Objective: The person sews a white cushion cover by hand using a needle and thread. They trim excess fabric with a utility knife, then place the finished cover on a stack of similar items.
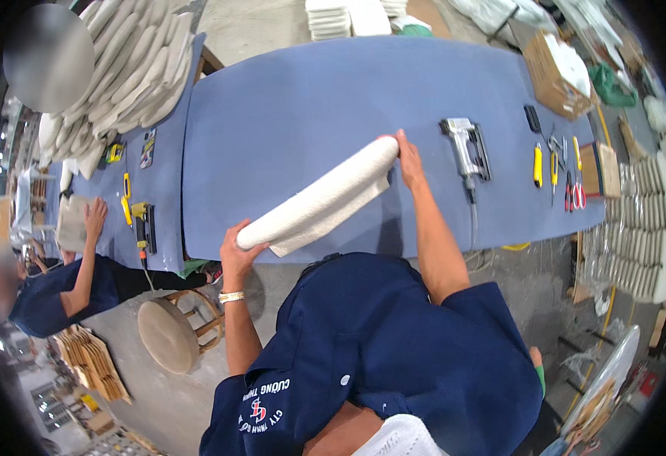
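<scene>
A long, slightly curved padded piece in off-white fabric (325, 190) is held slantwise over the near part of the blue-topped table (287, 99). It looks like an upholstered backrest. My left hand (236, 254) grips its lower left end, fingers closed round it. At the upper right end my right hand (409, 161) is closed on the piece. A loose flap of the fabric (295, 242) hangs along its near side. To the right of my right hand lies a silver pneumatic staple gun (464, 148) with an air hose (474, 220).
On the right lie a yellow cutter (537, 166), a screwdriver (554, 171), red-handled scissors (579, 196) and a cardboard box (557, 76). Padded pieces (131, 68) are piled far left. A co-worker's hand (95, 219) touches a cushion (74, 224); a round stool (167, 334) stands left of me.
</scene>
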A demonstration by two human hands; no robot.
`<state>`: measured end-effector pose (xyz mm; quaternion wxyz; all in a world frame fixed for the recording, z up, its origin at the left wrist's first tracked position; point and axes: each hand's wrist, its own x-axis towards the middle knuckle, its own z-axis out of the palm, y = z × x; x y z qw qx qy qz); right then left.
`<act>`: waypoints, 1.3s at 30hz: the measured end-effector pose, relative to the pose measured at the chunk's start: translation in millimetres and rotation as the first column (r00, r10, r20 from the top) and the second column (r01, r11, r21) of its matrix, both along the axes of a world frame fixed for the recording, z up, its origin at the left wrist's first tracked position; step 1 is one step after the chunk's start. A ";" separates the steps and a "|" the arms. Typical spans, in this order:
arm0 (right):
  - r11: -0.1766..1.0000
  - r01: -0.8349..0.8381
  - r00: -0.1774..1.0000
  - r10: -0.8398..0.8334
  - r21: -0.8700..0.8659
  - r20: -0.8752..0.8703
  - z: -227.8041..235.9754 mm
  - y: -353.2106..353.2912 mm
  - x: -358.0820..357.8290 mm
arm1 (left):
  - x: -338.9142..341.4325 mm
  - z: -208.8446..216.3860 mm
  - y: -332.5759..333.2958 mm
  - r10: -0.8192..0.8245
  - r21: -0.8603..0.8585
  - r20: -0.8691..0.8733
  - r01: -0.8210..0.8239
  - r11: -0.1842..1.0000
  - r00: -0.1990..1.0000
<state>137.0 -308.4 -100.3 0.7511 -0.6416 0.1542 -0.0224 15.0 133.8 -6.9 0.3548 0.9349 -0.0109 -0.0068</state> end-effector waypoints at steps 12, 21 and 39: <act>0.999 -0.033 0.987 0.035 -0.011 0.157 65.5 -26.8 17.4 | -20.9 51.6 -59.7 -0.052 0.285 0.012 0.046 0.957 0.999; 0.569 0.217 0.900 0.197 -0.793 0.388 76.2 -57.8 36.5 | 52.5 47.6 -238.4 -0.197 0.366 -0.198 0.259 0.894 0.960; 0.927 0.048 0.922 0.101 -0.371 0.373 2.3 -108.5 63.1 | 42.9 36.7 -246.9 -0.288 0.259 -0.154 0.320 0.911 0.945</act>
